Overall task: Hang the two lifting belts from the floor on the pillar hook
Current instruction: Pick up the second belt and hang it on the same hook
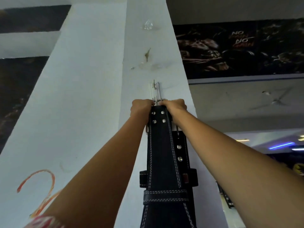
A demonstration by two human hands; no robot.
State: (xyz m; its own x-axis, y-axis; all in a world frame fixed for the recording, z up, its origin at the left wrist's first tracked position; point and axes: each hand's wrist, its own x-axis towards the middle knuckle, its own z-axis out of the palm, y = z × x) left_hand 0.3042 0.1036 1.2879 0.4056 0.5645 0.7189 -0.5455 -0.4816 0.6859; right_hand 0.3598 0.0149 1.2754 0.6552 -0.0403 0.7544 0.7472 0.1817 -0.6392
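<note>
I look up a white pillar (98,79) with a small metal hook (154,86) on its face. A black lifting belt (162,162) with white stitching and four rivets hangs down the pillar, its metal buckle raised to the hook. My left hand (141,107) and my right hand (175,106) both grip the belt's top end just under the hook. Behind it a second black belt (181,153) with rivets hangs lower against the pillar; its top is hidden by my right forearm.
Tape scraps and a brown stain (148,54) mark the pillar above the hook. A dark poster (238,46) lines the wall at right, with a ceiling fan (278,100) below it. An orange scrawl (41,186) sits low on the pillar's left face.
</note>
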